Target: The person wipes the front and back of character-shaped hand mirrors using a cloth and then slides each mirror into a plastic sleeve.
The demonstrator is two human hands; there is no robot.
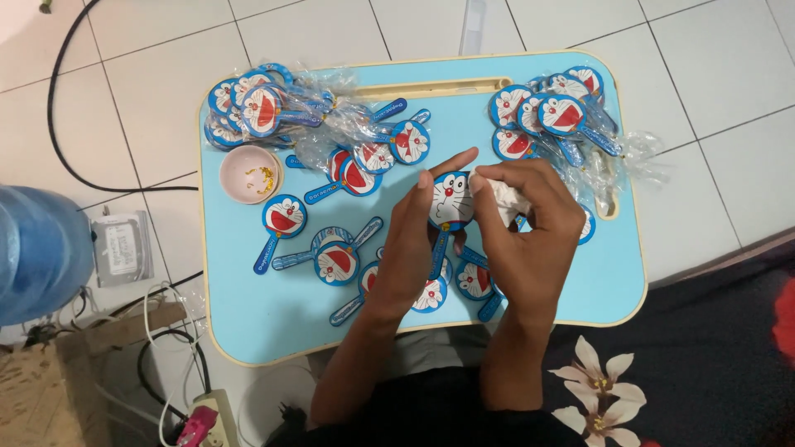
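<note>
Fan (451,201), round, cartoon cat face, blue handle: pinched upright between thumb and fingers of left hand (411,248), above blue counter (580,290). Right hand (526,228) curled shut around crumpled white wrapper (505,199), touching fan's rim. Best handled by a steady grip at the edge, face kept clear. Handle partly hidden beneath palms; wrapper's nature unclear.

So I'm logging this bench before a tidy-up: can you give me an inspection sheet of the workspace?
Surface: light blue lap table on white tile floor.
Job's things: round cartoon-cat fan held over the table; white wad against it.
Clutter: loose fans; wrapped fan piles at both far corners; pink bowl.
Grippers: left hand holds the fan; right hand grips the wad.
Cables: black cable; power strip.
Surroundings: blue water jug.
</note>
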